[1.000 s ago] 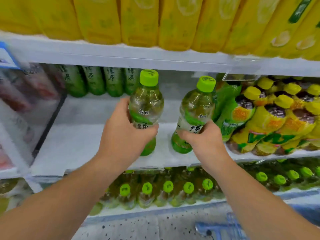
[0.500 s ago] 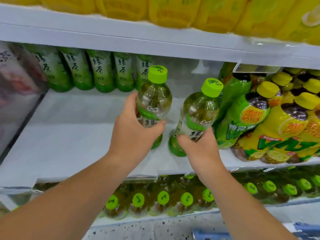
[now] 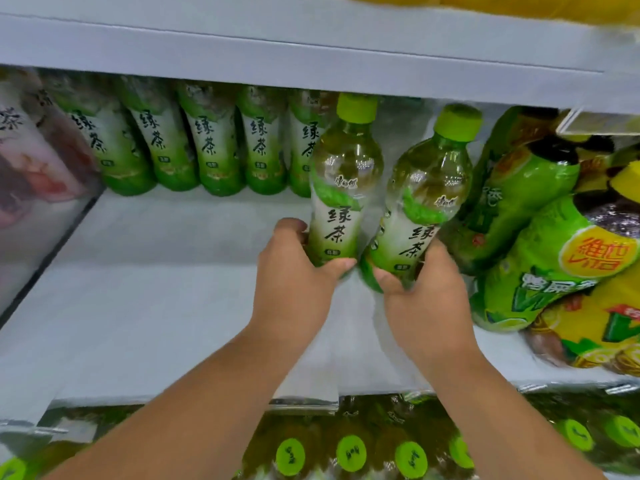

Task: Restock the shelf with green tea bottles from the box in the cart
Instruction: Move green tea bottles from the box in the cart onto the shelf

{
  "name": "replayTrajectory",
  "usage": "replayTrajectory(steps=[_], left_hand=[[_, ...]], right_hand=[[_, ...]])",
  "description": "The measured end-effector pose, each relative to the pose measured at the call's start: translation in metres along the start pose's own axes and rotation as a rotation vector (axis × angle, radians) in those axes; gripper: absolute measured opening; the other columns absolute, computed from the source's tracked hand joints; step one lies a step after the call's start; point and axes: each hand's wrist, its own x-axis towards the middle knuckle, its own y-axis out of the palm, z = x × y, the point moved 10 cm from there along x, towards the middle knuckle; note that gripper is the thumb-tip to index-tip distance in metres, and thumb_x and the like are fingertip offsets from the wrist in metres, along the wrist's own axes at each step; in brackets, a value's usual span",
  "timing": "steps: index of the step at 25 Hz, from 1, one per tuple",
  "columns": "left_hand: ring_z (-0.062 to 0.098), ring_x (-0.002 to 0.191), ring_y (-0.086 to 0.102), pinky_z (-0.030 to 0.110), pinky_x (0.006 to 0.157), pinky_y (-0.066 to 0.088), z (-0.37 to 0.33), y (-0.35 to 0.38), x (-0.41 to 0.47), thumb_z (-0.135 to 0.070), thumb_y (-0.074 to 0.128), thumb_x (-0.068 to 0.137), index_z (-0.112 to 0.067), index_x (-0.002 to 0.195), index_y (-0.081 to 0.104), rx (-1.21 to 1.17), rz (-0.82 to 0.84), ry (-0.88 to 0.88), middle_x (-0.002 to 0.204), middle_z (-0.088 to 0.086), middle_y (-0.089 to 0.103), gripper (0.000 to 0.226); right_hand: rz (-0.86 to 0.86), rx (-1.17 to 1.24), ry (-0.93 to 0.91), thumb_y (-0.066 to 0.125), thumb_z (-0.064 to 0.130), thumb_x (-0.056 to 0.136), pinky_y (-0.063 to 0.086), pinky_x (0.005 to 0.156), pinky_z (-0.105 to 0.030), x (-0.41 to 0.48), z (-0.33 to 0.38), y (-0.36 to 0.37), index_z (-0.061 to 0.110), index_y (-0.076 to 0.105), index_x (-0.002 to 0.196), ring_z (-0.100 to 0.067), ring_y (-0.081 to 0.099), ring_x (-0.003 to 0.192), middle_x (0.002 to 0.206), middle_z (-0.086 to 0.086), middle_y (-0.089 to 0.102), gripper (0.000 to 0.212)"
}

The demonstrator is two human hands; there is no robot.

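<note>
- Back row of green tea bottles (image 3: pixel 214 150): upright at the rear of the white shelf (image 3: pixel 156 306); landmark for every entry below
- Left bottle (image 3: pixel 341 188): upright, just in front of the back row's right end; my left hand (image 3: pixel 294 271) is wrapped round its base
- Right bottle (image 3: pixel 426 202): tilted, right of the back row's end; my right hand (image 3: pixel 426 299) grips its base
- Other drinks (image 3: pixel 540 271): leaning stock, further right of the back row
- Step, by my judgement: placing two bottles
- Next: push both level with the back row, straighten the right one, let go; box and cart not in view
</note>
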Motion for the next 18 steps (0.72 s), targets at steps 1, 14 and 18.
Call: replayTrajectory(steps=[1, 14, 18], left_hand=[[0.004, 0.084, 0.064, 0.011, 0.067, 0.050, -0.003, 0.006, 0.012, -0.027, 0.091, 0.071, -0.022, 0.105, 0.059, 0.020, -0.017, 0.009, 0.095, -0.010, 0.067, 0.047], [0.032, 0.106, 0.061, 0.036, 0.073, 0.040, -0.037, 0.065, 0.091, -0.050, 0.073, 0.084, -0.013, 0.122, 0.057, 0.485, -0.091, 0.071, 0.129, 0.009, 0.051, 0.055], [0.033, 0.105, 0.062, 0.034, 0.070, 0.039, -0.038, 0.073, 0.100, -0.051, 0.069, 0.088, -0.011, 0.120, 0.054, 0.474, -0.100, 0.066, 0.125, 0.009, 0.056, 0.053]], right_hand=[[-0.021, -0.018, 0.009, 0.075, 0.021, 0.087, 0.041, 0.085, -0.027, 0.011, -0.002, 0.003, 0.017, 0.052, 0.124, -0.021, 0.056, 0.112, 0.115, 0.000, 0.059, 0.044], [-0.218, -0.048, 0.069, 0.066, 0.014, 0.088, 0.036, 0.075, -0.025, 0.123, -0.021, 0.018, 0.011, 0.044, 0.128, -0.031, 0.060, 0.111, 0.122, -0.013, 0.062, 0.045], [-0.214, 0.016, 0.015, 0.069, 0.015, 0.088, 0.028, 0.066, -0.014, 0.135, -0.023, 0.020, 0.009, 0.051, 0.123, -0.029, 0.061, 0.106, 0.116, -0.011, 0.065, 0.040]])
